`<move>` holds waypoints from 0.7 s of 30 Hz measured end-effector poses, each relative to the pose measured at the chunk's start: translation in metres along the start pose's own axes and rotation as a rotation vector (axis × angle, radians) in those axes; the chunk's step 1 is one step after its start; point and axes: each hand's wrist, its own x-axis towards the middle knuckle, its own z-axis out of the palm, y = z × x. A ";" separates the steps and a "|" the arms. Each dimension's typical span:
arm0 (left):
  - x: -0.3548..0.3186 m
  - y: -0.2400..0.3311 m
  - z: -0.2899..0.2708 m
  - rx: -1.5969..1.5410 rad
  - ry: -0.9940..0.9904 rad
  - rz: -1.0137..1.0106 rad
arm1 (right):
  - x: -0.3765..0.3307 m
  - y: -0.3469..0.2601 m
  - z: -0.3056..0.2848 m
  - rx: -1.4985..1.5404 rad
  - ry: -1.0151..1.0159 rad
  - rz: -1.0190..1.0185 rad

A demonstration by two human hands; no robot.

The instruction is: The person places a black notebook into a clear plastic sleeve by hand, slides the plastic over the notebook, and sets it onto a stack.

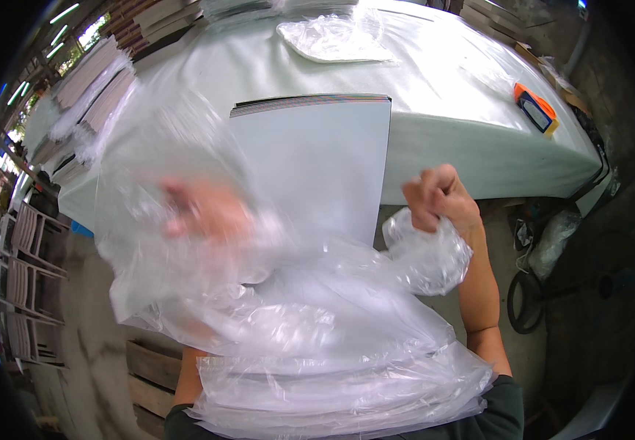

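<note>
A large clear plastic bag (149, 271) is spread in front of me, its film billowing up on the left. My left hand (207, 213) shows through the film, seemingly inside the bag, and is smeared by motion. My right hand (442, 198) is closed, with bunched clear film hanging just below its fingers. Between my hands a stack of large white sheets (310, 154) leans from the table's edge, its layered edges showing at the top. More clear plastic bags (339, 396) lie in a layered pile over my forearms and body.
A pale green cloth covers the table (471, 150). On it lie a folded clear bag (332, 40) and an orange and blue box (535, 110). Wrapped stacks (90, 95) stand at the left, near stacked chairs (31, 279). A wooden pallet (149, 374) is on the floor.
</note>
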 end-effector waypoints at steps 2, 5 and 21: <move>0.003 0.005 -0.005 0.163 -0.012 -0.084 | 0.010 -0.018 0.012 -0.075 0.313 0.131; 0.021 0.011 -0.012 0.374 -0.031 -0.201 | 0.034 -0.027 0.030 -0.374 0.299 0.276; 0.008 -0.025 -0.031 -0.729 -0.106 0.257 | 0.016 0.039 0.014 -0.127 0.081 0.486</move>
